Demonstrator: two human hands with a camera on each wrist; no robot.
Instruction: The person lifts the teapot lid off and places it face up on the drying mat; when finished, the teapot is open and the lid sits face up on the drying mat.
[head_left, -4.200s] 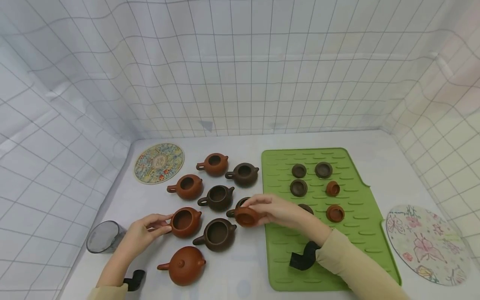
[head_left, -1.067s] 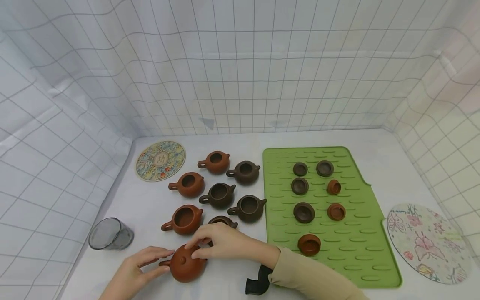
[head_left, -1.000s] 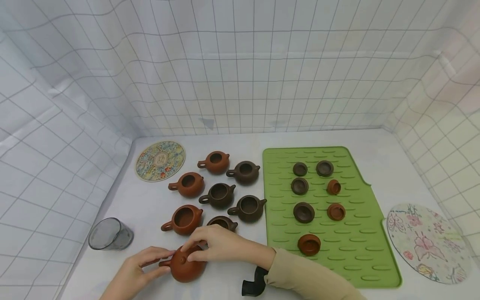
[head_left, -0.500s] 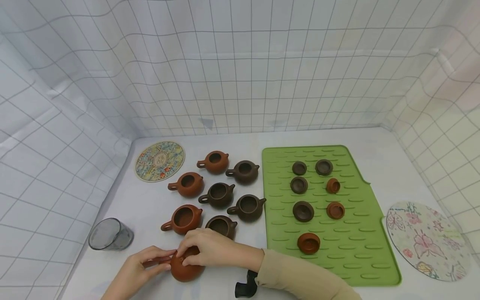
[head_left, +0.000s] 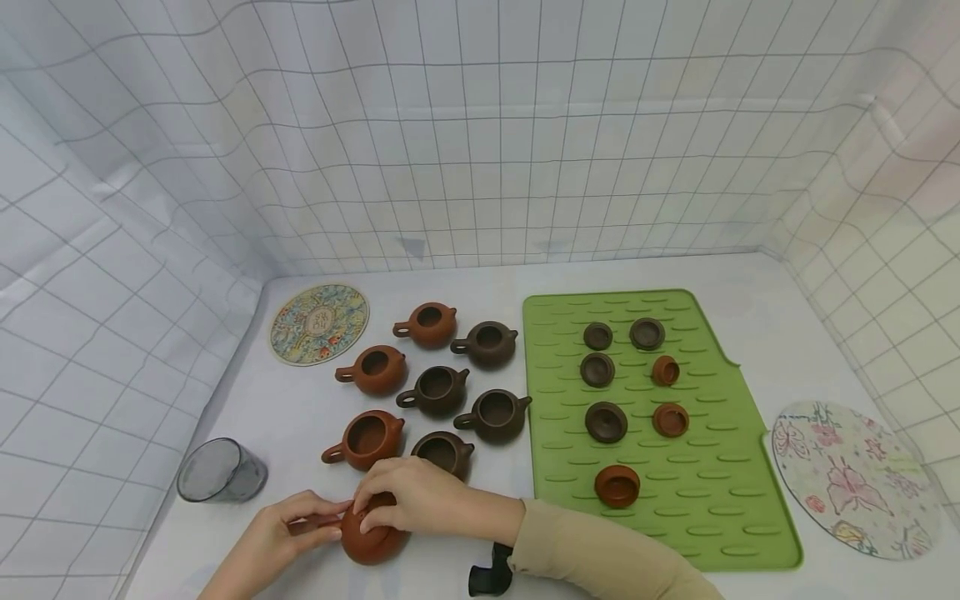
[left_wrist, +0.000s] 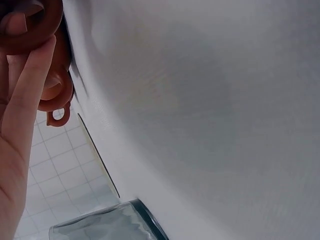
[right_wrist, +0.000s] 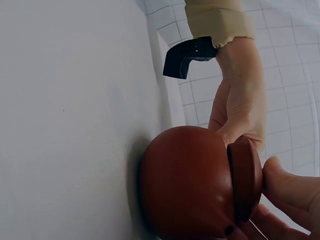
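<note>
In the head view, a reddish-brown teapot (head_left: pixel 372 550) sits near the table's front. My left hand (head_left: pixel 279 533) grips its handle; the left wrist view shows fingers at the ring-shaped handle (left_wrist: pixel 31 44). From the right, my right hand (head_left: pixel 420 498) pinches the teapot lid (right_wrist: pixel 245 175) by its top. In the right wrist view the lid sits tilted on the pot, with a dark gap along its near rim. Behind stand several lidless teapots, reddish ones such as this teapot (head_left: pixel 367 440) and dark ones such as this teapot (head_left: pixel 497 415). My fingers partly hide the lid from above.
On the green mat (head_left: pixel 720 517) lie several upturned lids, the nearest a reddish lid (head_left: pixel 617 486). A glass (head_left: pixel 222 471) stands at left. A patterned round mat (head_left: pixel 320 325) lies at back left, a drawn-on round board (head_left: pixel 855 483) at right.
The right hand set a reddish lid on the green mat, then came left to the front teapot's lid. The left hand moved from another teapot and closed round this one's handle.
</note>
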